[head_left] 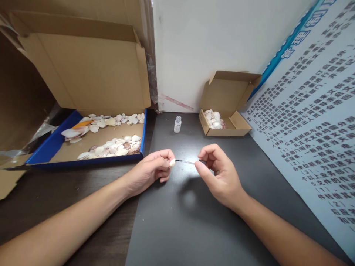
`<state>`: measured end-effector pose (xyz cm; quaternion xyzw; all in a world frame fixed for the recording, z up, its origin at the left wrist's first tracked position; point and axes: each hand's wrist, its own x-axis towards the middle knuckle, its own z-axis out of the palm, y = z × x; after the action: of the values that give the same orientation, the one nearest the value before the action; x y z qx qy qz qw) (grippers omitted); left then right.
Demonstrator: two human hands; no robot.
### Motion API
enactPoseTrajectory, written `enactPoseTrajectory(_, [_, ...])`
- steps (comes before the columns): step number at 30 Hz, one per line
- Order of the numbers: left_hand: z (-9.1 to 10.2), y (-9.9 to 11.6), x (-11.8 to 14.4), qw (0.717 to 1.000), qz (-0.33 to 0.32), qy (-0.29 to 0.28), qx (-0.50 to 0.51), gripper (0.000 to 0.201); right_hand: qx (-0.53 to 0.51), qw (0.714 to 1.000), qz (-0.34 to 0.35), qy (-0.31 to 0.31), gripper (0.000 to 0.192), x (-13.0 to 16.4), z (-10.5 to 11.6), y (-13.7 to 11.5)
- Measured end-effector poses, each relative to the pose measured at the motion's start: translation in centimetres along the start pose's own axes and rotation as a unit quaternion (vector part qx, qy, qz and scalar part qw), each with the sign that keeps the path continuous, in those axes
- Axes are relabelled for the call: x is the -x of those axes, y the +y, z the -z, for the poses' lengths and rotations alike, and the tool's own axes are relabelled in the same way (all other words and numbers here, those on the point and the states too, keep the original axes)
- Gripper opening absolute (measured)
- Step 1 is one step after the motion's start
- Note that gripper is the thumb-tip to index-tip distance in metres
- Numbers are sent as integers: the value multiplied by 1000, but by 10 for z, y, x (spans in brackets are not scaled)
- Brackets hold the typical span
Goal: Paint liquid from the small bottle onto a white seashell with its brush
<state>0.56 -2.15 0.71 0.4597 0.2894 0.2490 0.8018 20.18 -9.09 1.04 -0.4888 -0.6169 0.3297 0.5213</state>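
Note:
My left hand (pixel 152 167) pinches a small white shell (pixel 172 162) between thumb and fingers above the dark mat (pixel 177 221). My right hand (pixel 219 173) holds a thin dark stick, perhaps a fine brush (pixel 186 161), whose tip touches the shell. Both hands hover close together at the middle of the view. A small clear glass bottle (pixel 177 124) stands open behind them.
A large cardboard box with a blue rim (pixel 55 146) holds several shells at the left, its lid raised. A small cardboard box (pixel 235 127) with shells sits at the back right. A printed poster (pixel 313 129) leans along the right side.

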Motion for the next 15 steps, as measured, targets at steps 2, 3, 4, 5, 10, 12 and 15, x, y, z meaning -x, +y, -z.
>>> enactPoseTrajectory(2, [0,-1,0,1000,0,1,-1,13,-21,1000,9,-7,11,0,0,0])
enactPoseTrajectory(3, [0,-1,0,1000,1,1,-2,12,-25,1000,11,-15,11,0,0,0])
enactPoseTrajectory(4, [0,-1,0,1000,1,0,-3,12,-22,999,9,-22,12,0,0,0])
enactPoseTrajectory(5, [0,-1,-1,1000,2,-1,-3,12,-15,1000,5,-25,13,0,0,0])
enactPoseTrajectory(10, [0,-1,-1,1000,-4,-7,-9,15,-15,1000,12,-13,10,2,0,0])
enactPoseTrajectory(12, [1,-1,-1,1000,-5,-11,-12,15,-15,1000,14,-20,11,1,0,0])
enactPoseTrajectory(15, [1,-2,-1,1000,-8,-19,-17,16,10,1000,10,-17,16,0,0,0])
